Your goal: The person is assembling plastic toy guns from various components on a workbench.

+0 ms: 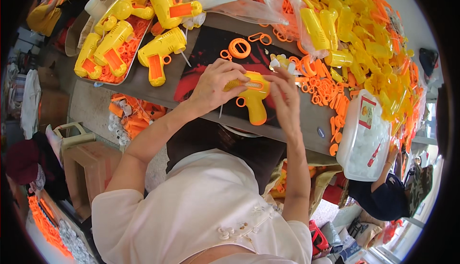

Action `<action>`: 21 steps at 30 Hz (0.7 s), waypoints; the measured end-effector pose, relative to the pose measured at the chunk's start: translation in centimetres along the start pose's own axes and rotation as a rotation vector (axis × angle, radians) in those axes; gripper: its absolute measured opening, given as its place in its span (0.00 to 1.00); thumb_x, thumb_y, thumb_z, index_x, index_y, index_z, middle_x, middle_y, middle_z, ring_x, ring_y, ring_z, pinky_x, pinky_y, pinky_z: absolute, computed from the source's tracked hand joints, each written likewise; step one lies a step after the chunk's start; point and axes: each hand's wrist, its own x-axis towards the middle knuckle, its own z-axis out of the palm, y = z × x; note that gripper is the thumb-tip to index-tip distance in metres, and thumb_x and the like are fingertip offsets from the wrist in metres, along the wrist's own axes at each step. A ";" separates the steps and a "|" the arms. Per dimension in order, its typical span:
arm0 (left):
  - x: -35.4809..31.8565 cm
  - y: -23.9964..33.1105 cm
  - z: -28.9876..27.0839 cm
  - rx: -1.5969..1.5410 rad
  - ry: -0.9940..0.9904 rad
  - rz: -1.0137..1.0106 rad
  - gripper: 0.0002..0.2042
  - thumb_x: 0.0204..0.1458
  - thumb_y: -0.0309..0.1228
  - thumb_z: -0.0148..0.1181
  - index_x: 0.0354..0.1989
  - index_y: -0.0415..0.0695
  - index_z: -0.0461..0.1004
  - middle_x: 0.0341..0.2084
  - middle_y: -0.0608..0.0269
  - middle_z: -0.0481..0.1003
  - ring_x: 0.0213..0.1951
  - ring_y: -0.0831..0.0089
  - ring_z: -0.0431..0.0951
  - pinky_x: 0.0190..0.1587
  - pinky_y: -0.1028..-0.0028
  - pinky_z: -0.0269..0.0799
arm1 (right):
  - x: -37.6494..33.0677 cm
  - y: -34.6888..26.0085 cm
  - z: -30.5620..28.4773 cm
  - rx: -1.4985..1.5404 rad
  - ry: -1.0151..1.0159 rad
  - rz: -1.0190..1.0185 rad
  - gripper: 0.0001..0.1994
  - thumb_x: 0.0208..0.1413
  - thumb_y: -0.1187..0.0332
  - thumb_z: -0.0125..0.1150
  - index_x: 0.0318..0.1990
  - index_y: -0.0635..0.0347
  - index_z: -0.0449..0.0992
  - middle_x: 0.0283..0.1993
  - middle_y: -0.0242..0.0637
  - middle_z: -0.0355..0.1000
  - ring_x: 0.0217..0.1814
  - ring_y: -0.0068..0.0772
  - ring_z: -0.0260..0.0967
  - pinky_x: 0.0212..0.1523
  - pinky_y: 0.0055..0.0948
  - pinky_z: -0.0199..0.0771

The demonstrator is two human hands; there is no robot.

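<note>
A yellow plastic toy gun [257, 105] with an orange trigger ring lies across the black and red mat in front of me, its handle toward my body. My left hand [216, 83] is closed round its barrel end, fingers over the top. At its rear end my right hand [285, 95] has bent fingers and thumb against the yellow shell; the exact contact is partly hidden. Beyond the gun rest a large orange ring [239, 48] and a small orange double-ring piece [259, 38]. Small whitish and yellow parts [281, 63] lie just past my right hand.
Several assembled yellow guns [162, 53] stand left, some on a tray of orange parts [136, 39]. A heap of yellow shells [369, 48] and loose orange pieces [318, 84] fill the right. A white tub [352, 142] holds a red screwdriver [374, 155]. Another person [381, 197] works far right.
</note>
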 end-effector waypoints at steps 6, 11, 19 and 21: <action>-0.1 -0.2 0.0 0.003 0.010 -0.007 0.11 0.43 0.29 0.68 0.36 0.46 0.78 0.40 0.67 0.74 0.45 0.66 0.71 0.49 0.67 0.67 | -0.6 -0.3 0.4 -0.357 -0.054 -0.267 0.10 0.55 0.75 0.57 0.44 0.55 0.80 0.58 0.41 0.64 0.60 0.40 0.62 0.60 0.37 0.59; 0.0 -0.3 0.2 -0.001 0.021 -0.003 0.10 0.44 0.32 0.68 0.35 0.47 0.78 0.38 0.69 0.74 0.45 0.67 0.71 0.48 0.67 0.66 | -0.5 -0.6 0.6 -0.295 -0.151 -0.189 0.12 0.58 0.74 0.54 0.48 0.56 0.78 0.59 0.39 0.63 0.61 0.37 0.61 0.61 0.34 0.60; 0.0 -0.4 0.1 0.002 0.005 0.004 0.10 0.43 0.30 0.69 0.35 0.48 0.78 0.38 0.68 0.74 0.44 0.67 0.71 0.48 0.67 0.66 | 1.8 0.3 -0.6 0.315 -0.236 0.432 0.20 0.58 0.66 0.60 0.56 0.66 0.68 0.51 0.33 0.70 0.53 0.22 0.65 0.54 0.22 0.64; 0.0 -0.4 0.1 0.001 -0.001 0.005 0.10 0.43 0.30 0.69 0.35 0.48 0.78 0.38 0.69 0.74 0.44 0.67 0.71 0.48 0.67 0.66 | 2.2 0.5 -0.9 0.337 -0.270 0.466 0.21 0.57 0.65 0.62 0.56 0.66 0.69 0.49 0.33 0.71 0.52 0.21 0.66 0.53 0.21 0.64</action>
